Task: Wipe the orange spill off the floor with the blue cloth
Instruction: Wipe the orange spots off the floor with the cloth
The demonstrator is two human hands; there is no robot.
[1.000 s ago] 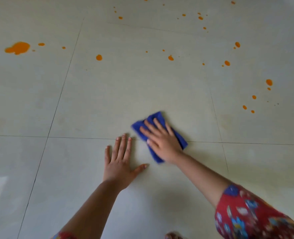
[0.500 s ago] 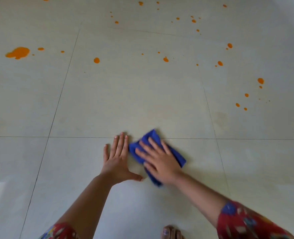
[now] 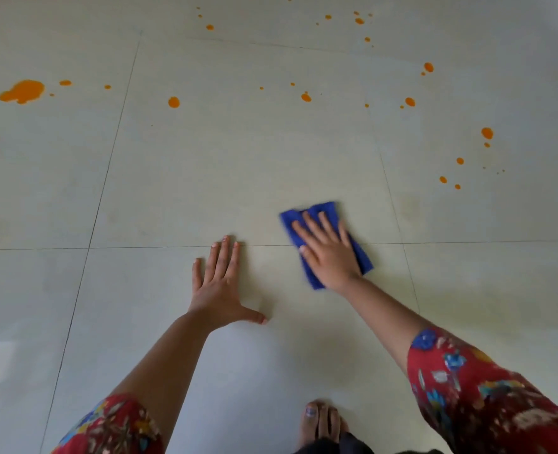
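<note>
A folded blue cloth [image 3: 317,213] lies flat on the pale tiled floor [image 3: 231,165], across a grout line. My right hand [image 3: 328,253] presses down on it with straight, spread fingers and covers its middle. My left hand [image 3: 218,283] rests flat on the bare tile to the left of the cloth, fingers straight, thumb out. Orange spill marks dot the floor farther away: a large blotch [image 3: 23,91] at far left, a round drop [image 3: 173,102] ahead, and several drops [image 3: 486,133] at the right.
Bare toes of a foot [image 3: 321,421] show at the bottom edge between my arms. More small orange drops [image 3: 358,20] lie near the top edge. Grout lines divide the large tiles.
My right hand has slid the blue cloth to the right and away from my left hand, then a little farther forward. My left hand stays flat on the tile.
</note>
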